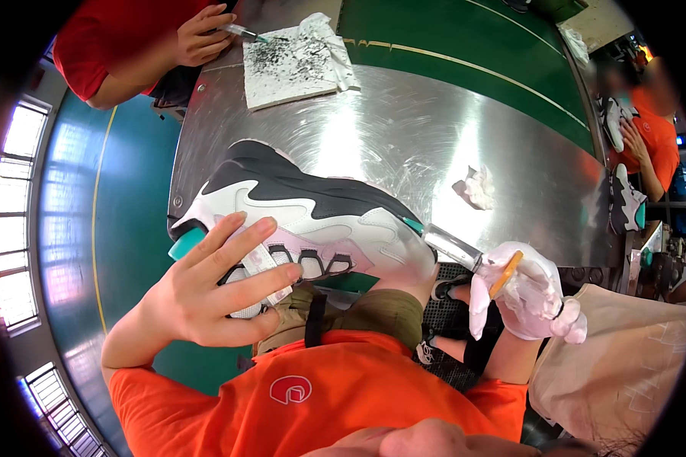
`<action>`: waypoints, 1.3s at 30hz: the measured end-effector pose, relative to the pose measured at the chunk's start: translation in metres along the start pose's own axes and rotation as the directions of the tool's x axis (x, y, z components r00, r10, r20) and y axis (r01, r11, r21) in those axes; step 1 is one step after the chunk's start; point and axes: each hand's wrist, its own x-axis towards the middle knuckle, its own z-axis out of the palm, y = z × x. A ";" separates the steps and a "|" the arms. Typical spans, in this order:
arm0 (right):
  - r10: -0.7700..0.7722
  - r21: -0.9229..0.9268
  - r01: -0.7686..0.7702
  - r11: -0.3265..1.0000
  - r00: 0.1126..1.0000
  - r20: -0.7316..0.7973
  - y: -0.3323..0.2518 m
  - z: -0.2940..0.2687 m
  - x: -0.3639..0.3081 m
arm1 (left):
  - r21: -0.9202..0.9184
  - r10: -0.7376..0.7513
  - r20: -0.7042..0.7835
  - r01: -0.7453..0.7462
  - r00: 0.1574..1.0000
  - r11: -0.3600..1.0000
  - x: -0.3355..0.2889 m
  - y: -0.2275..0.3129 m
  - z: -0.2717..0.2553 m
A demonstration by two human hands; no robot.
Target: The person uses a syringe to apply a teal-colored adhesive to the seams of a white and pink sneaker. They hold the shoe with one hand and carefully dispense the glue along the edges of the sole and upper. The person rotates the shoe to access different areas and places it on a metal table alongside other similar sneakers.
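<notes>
A white, grey and black sneaker (pixel 335 221) with a pinkish sheen lies on its side in front of me. Its dark sole faces away and its toe points right. A teal shoe last (pixel 187 245) sticks out of its collar. My bare left hand (pixel 219 286) grips it over the tongue and eyelets, fingers spread. In a white glove, my right hand (pixel 520 293) is closed on a clear-barrelled syringe (pixel 453 245). The syringe's teal tip meets the toe end along the sole edge. An orange-tan stick (pixel 506 274) also crosses the gloved fingers.
A metal table (pixel 404 137) spreads beyond the shoe, with a crumpled white tissue (pixel 478 187) on it. At the far left, a co-worker's hand (pixel 203 36) holds a similar tool over a black-smeared white board (pixel 293 65). Another person handles sneakers (pixel 612 122) at right.
</notes>
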 end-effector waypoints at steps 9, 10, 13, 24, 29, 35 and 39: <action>0.211 -0.101 -0.225 0.969 0.968 -0.135 -0.011 0.014 0.009 | 0.002 -0.015 -0.045 0.015 0.999 1.000 -0.002 0.004 0.003; 0.241 -0.122 -0.262 0.957 0.957 -0.163 -0.014 0.018 0.011 | -0.005 -0.013 -0.034 0.012 0.999 1.000 -0.004 0.005 0.003; 0.227 -0.060 -0.227 0.972 0.974 -0.009 -0.012 0.003 0.010 | -0.013 -0.028 -0.010 0.028 1.000 1.000 -0.005 0.008 0.003; 0.147 0.047 -0.150 0.988 0.987 0.059 -0.014 -0.011 -0.025 | 0.088 -0.111 0.031 0.108 0.993 0.990 0.009 0.029 0.003; 0.056 0.108 -0.057 0.993 0.998 0.014 0.000 -0.019 -0.044 | 0.176 -0.197 0.049 0.186 0.979 0.967 0.014 0.057 0.010; -0.084 0.051 0.098 0.994 0.969 -0.233 0.030 -0.005 -0.055 | 0.272 -0.230 0.051 0.208 0.972 0.940 0.007 0.075 0.028; -0.097 0.066 0.123 0.990 0.946 -0.309 0.042 0.005 -0.057 | 0.289 -0.253 0.027 0.235 0.967 0.928 0.005 0.081 0.035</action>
